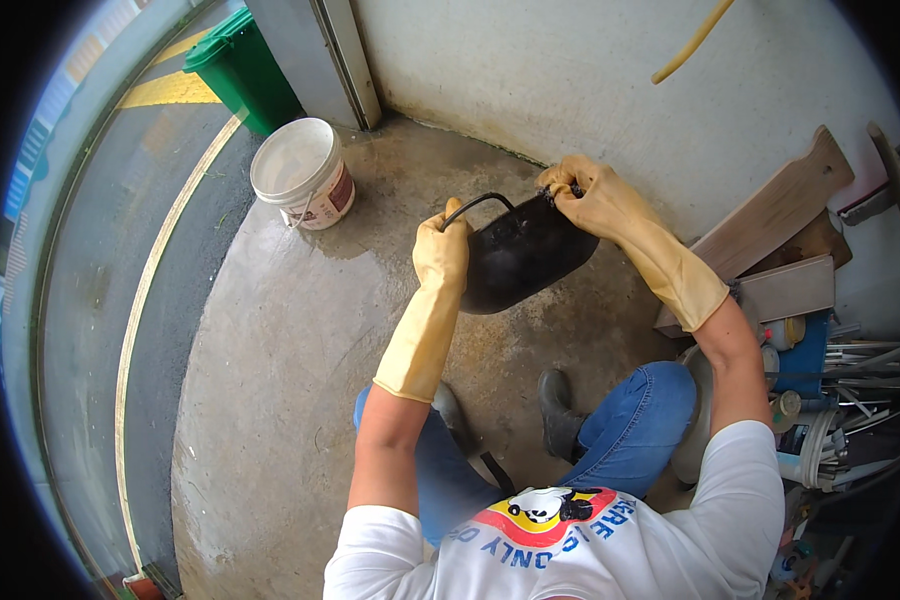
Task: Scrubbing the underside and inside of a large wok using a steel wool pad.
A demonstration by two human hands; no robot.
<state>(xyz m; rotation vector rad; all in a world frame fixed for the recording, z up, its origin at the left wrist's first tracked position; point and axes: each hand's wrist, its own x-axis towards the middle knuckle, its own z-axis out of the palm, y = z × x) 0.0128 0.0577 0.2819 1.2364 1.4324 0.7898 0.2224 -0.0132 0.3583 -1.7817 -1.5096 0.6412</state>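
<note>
A black wok (pixel 535 255) is held up in front of me, tilted, its dark curved side facing me. My left hand (pixel 440 245), in a long yellow rubber glove, is closed around the wok's loop handle (pixel 480 203). At the far right rim is my right hand (pixel 587 198), gloved the same way, with bent fingers pinching a dark rough wad (pixel 574 189) that looks like a wire scourer. The wad touches or nearly touches the rim. The far side of the wok is hidden from view.
A white bucket (pixel 300 170) stands ahead to the left on wet concrete, near a green bin (pixel 240 70). Wooden boards (pixel 770 205) lean on the wall at right. Beside my right arm, a white bucket (pixel 810 440) stands among metal rods. A yellow hose (pixel 692 42) hangs above.
</note>
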